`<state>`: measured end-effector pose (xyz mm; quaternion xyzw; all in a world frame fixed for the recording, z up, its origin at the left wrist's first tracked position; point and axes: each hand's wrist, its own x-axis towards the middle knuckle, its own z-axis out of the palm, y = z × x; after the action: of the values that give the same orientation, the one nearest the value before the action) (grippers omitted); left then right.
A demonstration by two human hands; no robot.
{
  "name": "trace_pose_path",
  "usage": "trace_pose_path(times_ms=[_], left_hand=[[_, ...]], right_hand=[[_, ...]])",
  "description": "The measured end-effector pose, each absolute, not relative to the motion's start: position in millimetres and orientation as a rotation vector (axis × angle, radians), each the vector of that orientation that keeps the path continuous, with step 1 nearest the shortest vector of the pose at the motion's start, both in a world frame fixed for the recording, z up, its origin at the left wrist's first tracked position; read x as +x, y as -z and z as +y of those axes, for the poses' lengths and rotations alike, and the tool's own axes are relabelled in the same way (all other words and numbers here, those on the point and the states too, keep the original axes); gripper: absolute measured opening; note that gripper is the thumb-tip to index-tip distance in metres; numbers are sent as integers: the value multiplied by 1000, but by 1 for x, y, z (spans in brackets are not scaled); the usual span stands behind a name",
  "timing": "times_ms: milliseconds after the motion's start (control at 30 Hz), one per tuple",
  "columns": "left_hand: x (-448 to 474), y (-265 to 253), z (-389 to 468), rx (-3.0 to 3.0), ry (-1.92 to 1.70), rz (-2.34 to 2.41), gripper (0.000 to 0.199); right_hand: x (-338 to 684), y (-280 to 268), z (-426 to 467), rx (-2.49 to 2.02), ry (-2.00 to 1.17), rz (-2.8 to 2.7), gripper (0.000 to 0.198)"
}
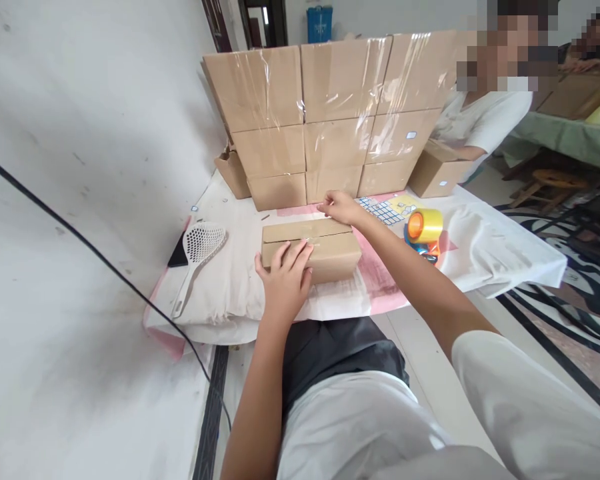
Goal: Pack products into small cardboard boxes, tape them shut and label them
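A small closed cardboard box (330, 257) lies on the cloth-covered table in front of me, with a seam running along its top. My left hand (286, 270) rests on the box's top and near side, its fingers spread. Just beyond the far edge of the box is my right hand (337, 205), its fingers curled together in a pinch. What those fingers hold, if anything, is too small to make out. A yellow tape roll (425, 225) with an orange core sits to the right, on top of a blue and orange tape dispenser (425, 251).
Taped cardboard boxes (335, 120) stand stacked at the table's back. A white perforated scoop (200, 257) lies left by the wall. A person (500, 113) at the right has an arm at another box (437, 170). A black cable (105, 257) hangs along the wall.
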<state>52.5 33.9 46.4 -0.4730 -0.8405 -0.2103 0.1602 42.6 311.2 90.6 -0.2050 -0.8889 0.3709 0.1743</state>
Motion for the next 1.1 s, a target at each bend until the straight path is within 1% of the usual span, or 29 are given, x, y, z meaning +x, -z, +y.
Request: trace_pose_path(times_ms=[100, 200, 333, 433, 533, 600, 700, 833, 900, 933, 1033, 1100], left_hand=[[53, -47, 35, -1348, 604, -2411, 46], [52, -57, 40, -1352, 590, -2425, 48], [44, -79, 57, -1438, 477, -2399, 55], [32, -89, 74, -1623, 395, -2370, 63], [20, -87, 85, -1774, 276, -2381, 76], [16, -81, 88, -1797, 209, -2381, 81], [13, -70, 85, -1805, 205, -2308, 82], [10, -58, 81, -1791, 307, -2192, 85], [8, -56, 81, -1782, 327, -2158, 84], [7, -56, 81, -1784, 326, -2141, 83], [5, -57, 81, -1822, 328, -2089, 78], [2, -58, 80, -1865, 321, -2088, 77]], right_hand=[[42, -85, 309, -558, -1129, -2463, 23], [37, -82, 309, -584, -1258, -2417, 24], [34, -79, 312, -614, -1431, -2322, 26], [34, -75, 312, -645, -1528, -2224, 24], [33, -71, 313, -678, -1615, -2137, 23], [33, -69, 313, -692, -1662, -2094, 23], [32, -68, 314, -686, -1738, -2001, 23], [32, -62, 309, -693, -1820, -1831, 20], [38, -59, 305, -706, -1726, -1826, 20], [45, -58, 303, -707, -1605, -1887, 21], [81, -66, 313, -676, -1022, -2287, 26], [116, -78, 342, -669, -634, -2537, 24]])
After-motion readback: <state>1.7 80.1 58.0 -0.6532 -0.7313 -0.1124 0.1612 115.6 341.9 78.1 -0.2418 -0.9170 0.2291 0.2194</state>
